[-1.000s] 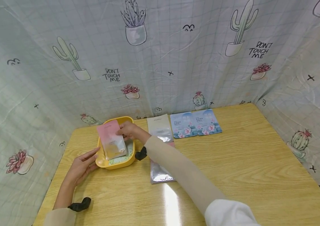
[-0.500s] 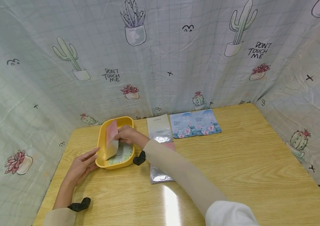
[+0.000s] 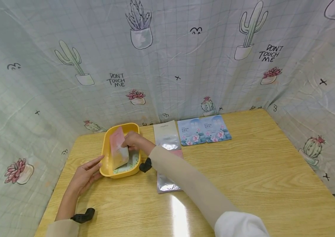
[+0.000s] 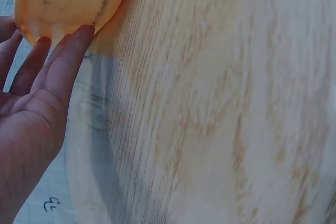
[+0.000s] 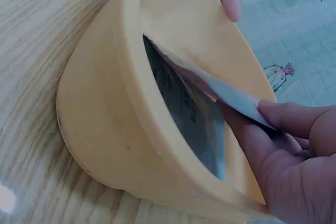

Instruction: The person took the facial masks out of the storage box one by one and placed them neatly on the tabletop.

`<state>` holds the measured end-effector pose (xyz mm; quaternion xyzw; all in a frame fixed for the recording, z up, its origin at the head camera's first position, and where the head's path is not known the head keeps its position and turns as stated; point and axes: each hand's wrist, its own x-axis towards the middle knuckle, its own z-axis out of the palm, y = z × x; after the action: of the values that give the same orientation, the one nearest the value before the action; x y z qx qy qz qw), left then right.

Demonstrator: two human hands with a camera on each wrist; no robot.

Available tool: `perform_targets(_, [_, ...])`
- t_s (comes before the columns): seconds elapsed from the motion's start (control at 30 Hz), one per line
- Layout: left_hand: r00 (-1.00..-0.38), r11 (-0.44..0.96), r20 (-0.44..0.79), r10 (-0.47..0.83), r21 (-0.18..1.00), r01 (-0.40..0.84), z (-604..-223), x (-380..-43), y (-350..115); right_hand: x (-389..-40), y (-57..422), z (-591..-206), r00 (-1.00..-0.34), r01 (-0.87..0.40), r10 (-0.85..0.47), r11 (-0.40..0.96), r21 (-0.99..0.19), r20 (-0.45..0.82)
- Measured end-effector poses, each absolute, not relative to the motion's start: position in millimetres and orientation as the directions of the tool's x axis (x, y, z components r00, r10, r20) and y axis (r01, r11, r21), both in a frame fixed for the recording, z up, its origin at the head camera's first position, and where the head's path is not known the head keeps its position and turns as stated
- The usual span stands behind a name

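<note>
Pink packet (image 3: 117, 144), wooden table (image 3: 259, 164), cactus-print curtain (image 3: 167, 56)

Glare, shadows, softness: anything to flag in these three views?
Head: a bright glare strip on the wooden table; left wrist: hazy, pale wood grain and a bluish-grey shadow beside the left hand; right wrist: a white glare spot at lower left, and dim, unreadable print on the packet inside the yellow basket.

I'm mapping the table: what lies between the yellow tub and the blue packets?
In the head view, a cream packet lies between them; the right wrist crosses nearer the tub.
</note>
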<state>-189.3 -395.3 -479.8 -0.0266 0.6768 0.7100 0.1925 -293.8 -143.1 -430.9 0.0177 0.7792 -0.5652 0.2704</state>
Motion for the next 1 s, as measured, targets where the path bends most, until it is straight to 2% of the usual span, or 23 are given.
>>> perform_targets(0.13, [-0.924, 0.001, -0.299, 0.239, 0.951, -0.308, -480, -190, -395, -295, -140, -428, -0.853, 0.281, -0.309, 0.406, -0.870, -0.420])
perform_targets(0.5, [-0.920, -0.003, -0.297, 0.255, 0.952, -0.308, -479, -188, -396, -302, -125, -432, -0.859, 0.164, -0.394, 0.393, -0.905, -0.327])
perform_targets(0.83, [-0.924, -0.024, -0.294, 0.243, 0.951, -0.309, -480, -188, -396, -303, -108, -431, -0.863, 0.143, -0.445, 0.238, -0.961, -0.238])
perform_targets(1.0, [-0.923, -0.023, -0.304, 0.238, 0.948, -0.318, -478, -188, -395, -304, -99, -428, -0.852, 0.147, -0.468, 0.215, -0.966, -0.234])
